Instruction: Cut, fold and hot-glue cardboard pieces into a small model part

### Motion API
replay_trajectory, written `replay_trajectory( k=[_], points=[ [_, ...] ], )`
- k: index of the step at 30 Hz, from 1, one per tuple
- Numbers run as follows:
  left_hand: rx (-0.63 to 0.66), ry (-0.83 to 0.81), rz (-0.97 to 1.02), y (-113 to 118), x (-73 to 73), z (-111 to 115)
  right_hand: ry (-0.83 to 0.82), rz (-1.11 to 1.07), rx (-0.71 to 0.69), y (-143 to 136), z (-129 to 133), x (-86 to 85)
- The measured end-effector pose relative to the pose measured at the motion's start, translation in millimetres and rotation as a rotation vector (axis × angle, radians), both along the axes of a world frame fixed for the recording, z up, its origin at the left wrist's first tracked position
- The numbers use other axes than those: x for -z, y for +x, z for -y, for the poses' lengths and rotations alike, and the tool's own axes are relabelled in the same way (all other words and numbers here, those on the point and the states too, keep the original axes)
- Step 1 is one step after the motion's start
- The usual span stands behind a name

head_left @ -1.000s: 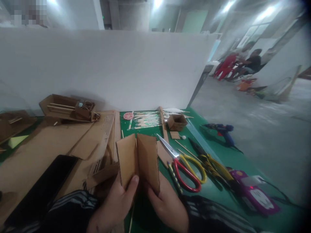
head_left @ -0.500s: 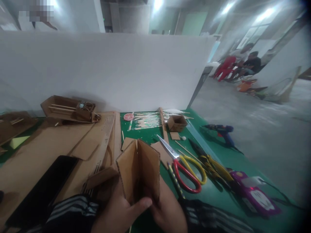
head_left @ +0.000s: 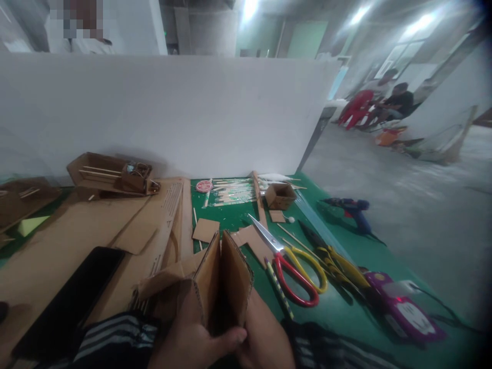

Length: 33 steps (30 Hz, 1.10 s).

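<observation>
A bent corrugated cardboard piece [head_left: 237, 279] is gripped between the left hand [head_left: 190, 335] and the right hand [head_left: 267, 333], equally near; its long axis is pointed away from the body, its walls parted by a narrow gap. The right fingertips are hidden. Scissors [head_left: 280, 250] are laid just rightward on the green tabletop [head_left: 334, 318], which is backed by a white partition [head_left: 172, 113].

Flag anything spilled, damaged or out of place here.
I see no spill, and the held folded brown cardboard looks intact. Only the blue-and-black glue gun seems slightly odd, lying near the right edge of the green tabletop, a possibly precarious spot.
</observation>
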<state>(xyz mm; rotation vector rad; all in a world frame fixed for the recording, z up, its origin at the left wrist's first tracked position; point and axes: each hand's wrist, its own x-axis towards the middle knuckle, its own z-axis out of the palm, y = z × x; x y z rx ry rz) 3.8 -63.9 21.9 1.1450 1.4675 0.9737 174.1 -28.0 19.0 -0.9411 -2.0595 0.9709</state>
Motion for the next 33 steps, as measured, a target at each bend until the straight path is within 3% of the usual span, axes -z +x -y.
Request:
replay_trajectory(
  k=[4,8,12,15,17,19,22,25,28,31,33],
  points=[
    [-0.039,0.143,-0.081,5.6,-1.7,-3.8,0.083,0.007,-0.043,3.2,0.8,-4.5],
    [-0.103,0.246,-0.078,15.7,-1.5,-8.9,0.048,0.02,-0.033,3.3,2.5,-10.9],
    [0.025,0.266,0.068,15.6,-5.4,-16.3,0.029,0.01,-0.01,5.0,-3.5,-23.0],
    [0.178,0.256,0.055,4.6,-17.0,-21.2,0.038,-0.11,-0.094,15.0,-13.6,-31.2],
    [0.313,0.199,0.091,-4.7,-28.7,-22.1,-0.057,-0.228,-0.155,23.0,-21.2,-35.7],
    [0.476,0.14,0.109,-12.7,-40.0,-20.7,-0.202,-0.336,-0.112,28.2,-28.4,-39.3],
    [0.569,0.106,0.182,-18.7,-47.7,-16.0,-0.447,-0.527,-0.04,28.5,-36.6,-43.6],
    [0.638,-0.054,0.276,-18.4,-44.8,-12.2,-0.665,-0.671,-0.063,24.3,-40.6,-50.4],
    [0.683,-0.167,0.297,-16.5,-39.8,-10.2,-0.811,-0.671,-0.114,21.4,-40.8,-61.0],
    [0.687,-0.197,0.306,-15.2,-34.6,-7.4,-0.876,-0.667,-0.124,20.4,-40.2,-67.8],
    [0.621,-0.224,0.327,-13.9,-29.7,-4.6,-0.907,-0.678,-0.099,20.0,-40.3,-66.8]
  ],
)
